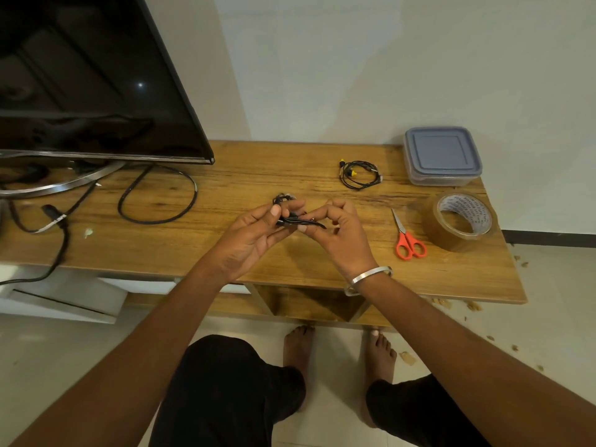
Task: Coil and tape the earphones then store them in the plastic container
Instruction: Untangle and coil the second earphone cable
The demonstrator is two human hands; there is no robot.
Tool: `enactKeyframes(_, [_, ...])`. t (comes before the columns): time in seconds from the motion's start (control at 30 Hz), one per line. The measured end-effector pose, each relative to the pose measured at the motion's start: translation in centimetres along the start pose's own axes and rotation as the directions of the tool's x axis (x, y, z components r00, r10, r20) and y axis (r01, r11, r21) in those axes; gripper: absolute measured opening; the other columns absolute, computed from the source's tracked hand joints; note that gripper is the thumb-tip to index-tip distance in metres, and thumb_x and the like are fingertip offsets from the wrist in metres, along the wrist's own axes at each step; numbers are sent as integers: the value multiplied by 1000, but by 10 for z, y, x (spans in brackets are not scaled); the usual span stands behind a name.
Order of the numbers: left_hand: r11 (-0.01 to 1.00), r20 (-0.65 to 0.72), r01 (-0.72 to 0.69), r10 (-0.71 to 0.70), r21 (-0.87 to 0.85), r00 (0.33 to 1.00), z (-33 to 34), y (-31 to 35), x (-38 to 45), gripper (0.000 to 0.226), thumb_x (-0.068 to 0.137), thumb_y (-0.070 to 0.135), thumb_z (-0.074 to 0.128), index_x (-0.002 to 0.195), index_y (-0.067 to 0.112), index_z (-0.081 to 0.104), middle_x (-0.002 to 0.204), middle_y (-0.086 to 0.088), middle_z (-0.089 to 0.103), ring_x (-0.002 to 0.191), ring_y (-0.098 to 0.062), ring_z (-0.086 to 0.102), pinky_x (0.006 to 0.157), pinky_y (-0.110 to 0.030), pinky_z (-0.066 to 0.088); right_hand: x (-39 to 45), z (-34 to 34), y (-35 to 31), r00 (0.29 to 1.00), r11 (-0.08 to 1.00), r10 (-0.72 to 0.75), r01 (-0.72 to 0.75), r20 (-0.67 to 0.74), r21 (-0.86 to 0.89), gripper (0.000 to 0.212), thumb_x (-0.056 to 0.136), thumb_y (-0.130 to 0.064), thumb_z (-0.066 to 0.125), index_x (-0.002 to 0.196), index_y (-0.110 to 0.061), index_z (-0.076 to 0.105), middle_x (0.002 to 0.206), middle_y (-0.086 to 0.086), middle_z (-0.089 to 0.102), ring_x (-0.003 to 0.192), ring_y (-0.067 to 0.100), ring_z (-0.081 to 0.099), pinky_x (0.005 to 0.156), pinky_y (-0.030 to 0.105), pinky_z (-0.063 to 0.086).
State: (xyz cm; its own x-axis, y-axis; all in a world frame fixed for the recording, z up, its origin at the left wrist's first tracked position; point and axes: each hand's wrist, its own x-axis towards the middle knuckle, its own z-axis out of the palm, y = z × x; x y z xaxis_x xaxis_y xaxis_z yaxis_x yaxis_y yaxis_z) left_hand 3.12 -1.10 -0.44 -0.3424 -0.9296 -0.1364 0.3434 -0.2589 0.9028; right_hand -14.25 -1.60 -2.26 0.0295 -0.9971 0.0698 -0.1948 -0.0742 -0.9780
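Over the middle of the wooden table, my left hand and my right hand both pinch a bundle of black earphones. Part of the cord loops above my left fingers. A second pair of earphones, black with yellow tips, lies coiled on the table farther back. The plastic container stands at the back right corner with its blue-grey lid on. A roll of brown tape lies at the right edge, and red-handled scissors lie shut just left of it.
A large dark TV screen on a metal stand fills the left of the table, with black cables looping in front of it. A white wall rises behind the table. My feet are on the tiled floor below the front edge.
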Motion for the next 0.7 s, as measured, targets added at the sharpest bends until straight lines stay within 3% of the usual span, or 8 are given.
enactKeyframes(0.07, [999,-3,19,-19,49,1000,-2,1,-1,25,91,22,48,97,9,69,127,-8,65,125,-21,57,100,-31,50,2,-2,2,998,993,-57,55,-21,-101,19,69,-14,81,85,-19,73,92,-8,37,92,4,42,87,13,40])
enactKeyframes(0.17, [988,-33,39,-35,148,999,-4,1,0,30,92,21,48,105,-3,59,126,-13,65,123,-24,59,100,-33,50,4,-4,4,996,991,-85,84,-5,-99,19,69,-8,80,83,-17,71,90,-7,42,80,4,48,73,15,47])
enactKeyframes(0.23, [984,-50,46,-38,171,998,-4,0,2,32,92,21,49,108,-5,58,125,-15,65,120,-26,60,98,-33,52,4,-3,4,998,995,-65,64,-13,-80,20,70,-5,79,83,-17,69,95,-3,47,83,7,54,75,17,52])
enactKeyframes(0.4, [980,-62,58,-47,193,997,-1,1,1,21,98,12,44,101,-2,59,125,-16,64,116,-26,63,96,-34,53,-1,1,3,998,998,-46,43,-52,-52,21,73,5,73,92,-4,70,111,10,54,96,0,53,79,1,42])
enactKeyframes(0.5, [986,-74,64,-54,151,996,0,-3,2,20,101,7,41,100,-2,58,128,-15,62,114,-23,65,95,-31,53,-3,3,3,999,1000,1,0,-52,21,24,76,12,67,92,-6,69,113,10,52,100,-2,52,79,0,41])
enactKeyframes(0.6, [992,-83,50,-41,111,996,0,-4,2,17,96,11,46,96,0,58,135,-16,58,122,-23,60,99,-30,51,-2,7,6,997,994,61,-55,-52,99,33,81,15,55,87,-16,66,115,9,54,110,14,55,96,18,45])
enactKeyframes(0.7, [998,-64,28,-24,53,998,1,-3,0,14,90,15,49,92,5,60,133,-12,60,126,-20,57,103,-31,47,-1,7,5,980,910,197,-171,-29,378,30,86,16,44,85,-9,62,109,13,59,109,27,59,95,40,50])
